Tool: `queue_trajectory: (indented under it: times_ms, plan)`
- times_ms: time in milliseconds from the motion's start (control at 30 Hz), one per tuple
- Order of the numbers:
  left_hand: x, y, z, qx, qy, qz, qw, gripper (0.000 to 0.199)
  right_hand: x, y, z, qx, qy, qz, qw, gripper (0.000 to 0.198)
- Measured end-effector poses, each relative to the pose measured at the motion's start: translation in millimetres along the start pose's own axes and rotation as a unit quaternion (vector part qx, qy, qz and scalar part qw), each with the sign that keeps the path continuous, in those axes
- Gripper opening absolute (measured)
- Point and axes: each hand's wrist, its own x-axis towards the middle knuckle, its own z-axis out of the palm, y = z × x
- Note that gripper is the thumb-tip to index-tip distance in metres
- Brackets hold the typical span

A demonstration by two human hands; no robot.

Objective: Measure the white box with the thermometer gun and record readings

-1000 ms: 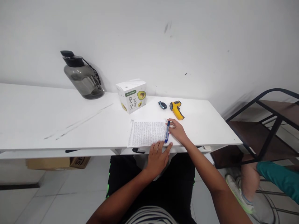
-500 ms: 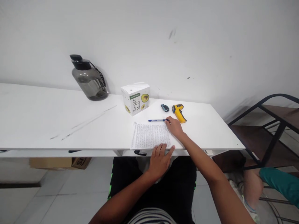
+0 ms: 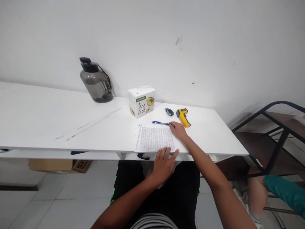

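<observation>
A sheet of paper point(image 3: 156, 139) covered in rows of small writing lies at the front edge of the white table. My left hand point(image 3: 164, 163) rests with spread fingers on the sheet's lower edge. My right hand point(image 3: 178, 129) pinches one end of a blue pen point(image 3: 160, 123), which lies flat just above the sheet. Beyond the right hand is a yellow and black infrared thermometer point(image 3: 183, 117). To its left sits a small dark wristwatch-like item point(image 3: 169, 111). A white box with avocado pictures point(image 3: 142, 101) stands behind the sheet.
A large grey water bottle point(image 3: 97, 83) stands by the wall on the left of the table point(image 3: 47, 117). Under the table lies a cardboard box point(image 3: 54, 165). At right is a dark-framed shelf point(image 3: 269, 143), with another person's leg point(image 3: 257, 192) beside it.
The view has shifted slightly, so the bottle and box appear further right. The pen's free end has tilted a little; the right hand still pinches it and the left stays on the sheet.
</observation>
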Motion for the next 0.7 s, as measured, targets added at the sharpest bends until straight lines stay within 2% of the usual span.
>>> queue_trajectory:
  times_ms: [167, 233, 333, 400, 467, 567, 633, 700]
  plan:
    - [-0.7, -0.2, 2.5, -0.007, 0.007, 0.000, 1.000, 0.052, -5.7, 2.0, 1.2, 0.027, 0.021, -0.005, 0.999, 0.034]
    - [1.1, 1.9, 0.4, -0.015, 0.005, -0.004, 1.000, 0.052, -6.4, 5.0, -2.1, 0.025, 0.062, -0.010, 0.998, 0.035]
    - [8.2, 7.9, -8.3, -0.040, -0.030, -0.029, 0.998, 0.050, -0.3, 9.9, -11.6, -0.079, 0.143, 0.040, 0.986, 0.037]
    - [15.6, 11.9, -15.6, -0.065, -0.062, -0.055, 0.994, 0.047, 9.9, 12.5, -18.1, -0.150, 0.158, 0.100, 0.971, 0.035]
    - [24.5, 13.2, -21.7, -0.095, -0.087, -0.079, 0.989, 0.044, 24.0, 14.5, -22.5, -0.179, 0.147, 0.142, 0.962, 0.042]
    - [41.2, 4.1, -28.2, -0.144, -0.094, -0.112, 0.979, 0.040, 46.1, 16.8, -25.7, -0.205, 0.075, 0.229, 0.948, 0.055]
    - [56.6, -13.1, -33.0, -0.159, -0.066, -0.146, 0.974, 0.037, 56.7, 18.7, -26.8, -0.181, 0.027, 0.275, 0.944, 0.060]
    - [76.5, -40.2, -39.2, -0.147, -0.012, -0.200, 0.969, 0.040, 62.0, 20.9, -27.1, -0.147, 0.000, 0.294, 0.944, 0.064]
